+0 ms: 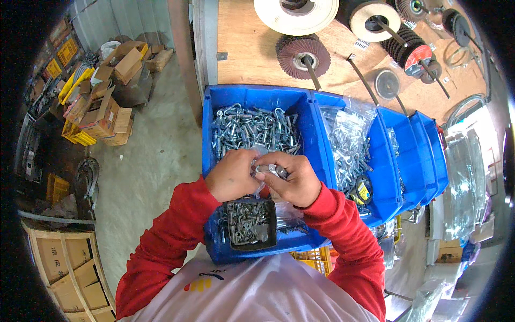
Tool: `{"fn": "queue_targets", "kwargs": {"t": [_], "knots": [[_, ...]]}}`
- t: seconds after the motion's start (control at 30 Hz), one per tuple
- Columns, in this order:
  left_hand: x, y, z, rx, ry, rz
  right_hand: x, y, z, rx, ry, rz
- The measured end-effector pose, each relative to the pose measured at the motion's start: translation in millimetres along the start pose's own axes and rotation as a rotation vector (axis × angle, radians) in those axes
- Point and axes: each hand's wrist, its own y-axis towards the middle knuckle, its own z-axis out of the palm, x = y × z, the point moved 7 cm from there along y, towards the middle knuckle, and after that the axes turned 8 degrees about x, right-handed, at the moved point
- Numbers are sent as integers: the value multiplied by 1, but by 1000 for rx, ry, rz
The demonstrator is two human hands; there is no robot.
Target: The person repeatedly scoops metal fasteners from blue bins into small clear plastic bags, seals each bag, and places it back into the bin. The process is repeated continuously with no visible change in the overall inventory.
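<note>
Both my hands meet over the nearest blue bin (212, 241). In my left hand (232, 174), the closed fingers grip a small clear plastic bag (260, 152). My right hand (295, 180) pinches a short, shiny cylindrical metal piece (272, 170) against the bag; whether it lies inside the plastic is unclear. Beyond my hands, the bin holds a heap of hooked and straight metal bolts (252, 129). Just below my wrists sits a dark square tray (274, 236) filled with small metal fasteners. More clear plastic lies beside it, partly under my right forearm.
Further blue bins (389, 201) line up to the right, one with bagged bolts and a yellow-black tape measure (363, 190). Abrasive discs (303, 59) hang on rods from a wooden board (241, 32). Cardboard boxes (99, 115) and a wooden crate (70, 236) stand left.
</note>
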Motion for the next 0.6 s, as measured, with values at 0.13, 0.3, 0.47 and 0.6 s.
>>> {"fn": "queue_targets", "kwargs": {"t": [0.13, 0.3, 0.47, 0.6], "knots": [[-2, 0, 0, -59, 112, 40, 0, 2, -1, 46, -437, -22], [-9, 1, 5, -19, 138, 86, -3, 4, -5, 105, -529, 97], [-3, 7, 8, 74, 100, -12, 4, 1, -29, -201, 265, 149], [-3, 13, 10, 80, -25, 21, 8, 0, -2, -310, 906, 18]]}}
